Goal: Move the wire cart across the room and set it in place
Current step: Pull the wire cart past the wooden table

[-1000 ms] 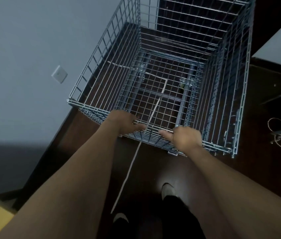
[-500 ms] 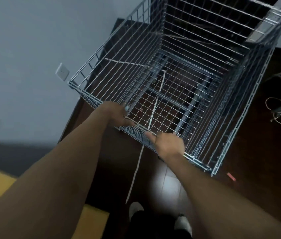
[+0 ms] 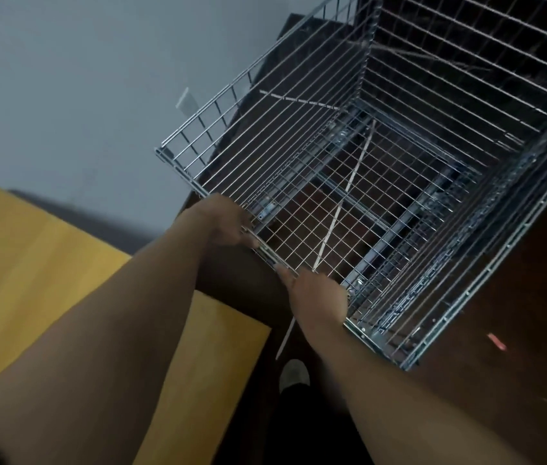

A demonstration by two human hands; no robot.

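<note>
A yellow board (image 3: pixel 47 280) lies left of the wire cart (image 3: pixel 399 196); left hand (image 3: pixel 225 219) and right hand (image 3: pixel 319 298) each keep a closed grip on its near rim.

Shiny silver metal wire cart (image 3: pixel 399 182) on glossy dark wood floor (image 3: pixel 516 323); matt grey wall (image 3: pixel 81 78).
</note>
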